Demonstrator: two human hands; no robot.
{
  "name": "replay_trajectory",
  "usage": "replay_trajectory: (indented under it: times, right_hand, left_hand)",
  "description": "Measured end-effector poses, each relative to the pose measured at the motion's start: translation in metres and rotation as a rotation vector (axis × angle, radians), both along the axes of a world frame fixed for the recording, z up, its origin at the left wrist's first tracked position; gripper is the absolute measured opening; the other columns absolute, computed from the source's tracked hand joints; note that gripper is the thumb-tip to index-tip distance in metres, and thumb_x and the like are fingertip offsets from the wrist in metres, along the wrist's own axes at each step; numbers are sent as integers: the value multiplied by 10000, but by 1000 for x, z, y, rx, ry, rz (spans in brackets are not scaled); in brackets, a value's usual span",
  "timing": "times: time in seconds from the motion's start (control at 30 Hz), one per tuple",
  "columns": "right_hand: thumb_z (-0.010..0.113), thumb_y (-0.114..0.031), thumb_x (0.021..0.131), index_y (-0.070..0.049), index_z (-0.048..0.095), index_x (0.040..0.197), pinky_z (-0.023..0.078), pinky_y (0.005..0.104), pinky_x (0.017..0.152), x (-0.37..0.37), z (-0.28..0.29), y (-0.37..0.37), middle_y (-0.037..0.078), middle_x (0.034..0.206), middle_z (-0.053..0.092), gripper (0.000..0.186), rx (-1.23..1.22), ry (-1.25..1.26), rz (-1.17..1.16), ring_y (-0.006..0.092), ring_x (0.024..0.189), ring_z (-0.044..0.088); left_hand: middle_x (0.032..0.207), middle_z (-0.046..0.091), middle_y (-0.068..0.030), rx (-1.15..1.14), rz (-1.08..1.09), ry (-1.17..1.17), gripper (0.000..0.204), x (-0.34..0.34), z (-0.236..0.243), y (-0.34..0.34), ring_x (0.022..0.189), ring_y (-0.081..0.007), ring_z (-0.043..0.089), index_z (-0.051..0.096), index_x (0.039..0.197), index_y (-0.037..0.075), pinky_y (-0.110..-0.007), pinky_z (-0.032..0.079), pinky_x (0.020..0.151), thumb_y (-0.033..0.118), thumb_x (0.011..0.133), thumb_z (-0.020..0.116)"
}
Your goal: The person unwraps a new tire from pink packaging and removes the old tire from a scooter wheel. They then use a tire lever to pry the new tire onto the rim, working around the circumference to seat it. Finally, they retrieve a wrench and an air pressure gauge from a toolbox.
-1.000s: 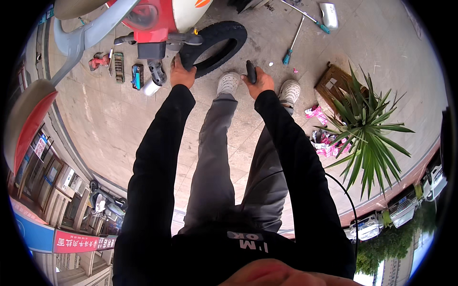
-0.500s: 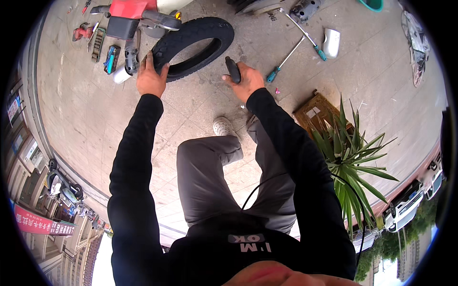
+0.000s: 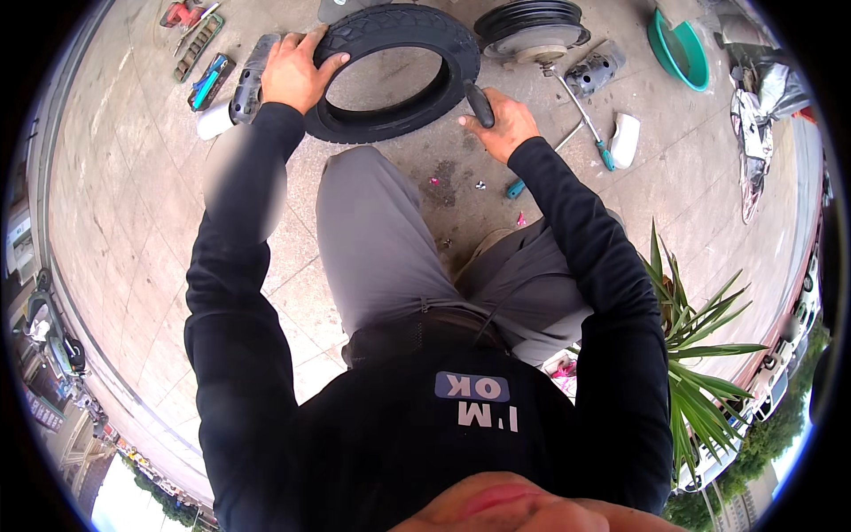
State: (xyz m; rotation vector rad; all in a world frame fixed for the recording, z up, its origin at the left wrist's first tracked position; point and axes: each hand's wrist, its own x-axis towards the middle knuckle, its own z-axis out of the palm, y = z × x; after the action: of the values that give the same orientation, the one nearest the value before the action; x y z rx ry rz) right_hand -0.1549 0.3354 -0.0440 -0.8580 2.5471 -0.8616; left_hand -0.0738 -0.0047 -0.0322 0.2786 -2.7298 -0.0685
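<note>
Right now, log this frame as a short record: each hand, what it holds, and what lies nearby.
left hand: grips the black tyre at its left rim
right hand: closed on a black tool handle set against the tyre's right edge
tyre: on the paved ground, in front of the knees
wheel rim: beyond the tyre
green basin: far right
potted plant: at the person's right
</note>
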Motion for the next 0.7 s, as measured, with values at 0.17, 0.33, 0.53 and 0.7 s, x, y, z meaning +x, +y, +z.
replay_trajectory:
  times: [0.17,0.33,0.53,0.7]
  right_hand:
    - [784,-412,822,-31,655,1019,524,471,843,30,-5,9,231,938,696,448,258,-176,-102,414,976,665]
    - [797,-424,807,-24,663,1038,523,458,865,54,-32,30,239,979,705,481,205,-236,-126,405,1012,673]
    - [778,-444,836,-16,631,945,515,461,785,36,-6,-3,207,852,682,465,2,-115,-145,404,870,669]
    - [754,-444,871,-30,615,916,509,443,728,29,30,-24,177,778,646,439,-50,-19,145,384,785,656]
  left_hand:
    - [1145,668,-167,6,25,-41,635,4,1,-2,1122,-347,614,647,1334,195,-437,502,957,598,846,696]
    - [1123,673,-199,62,3,-26,637,1,0,-3,1094,-363,628,665,1308,151,-439,500,965,580,840,714]
    - [1183,687,-253,582,-5,-23,644,-12,-16,-29,1136,-369,659,692,1257,67,-416,492,1013,566,850,710]
    - [1227,690,-222,767,52,67,613,-17,-29,-27,1162,-339,663,684,1272,53,-393,485,1033,493,849,740]
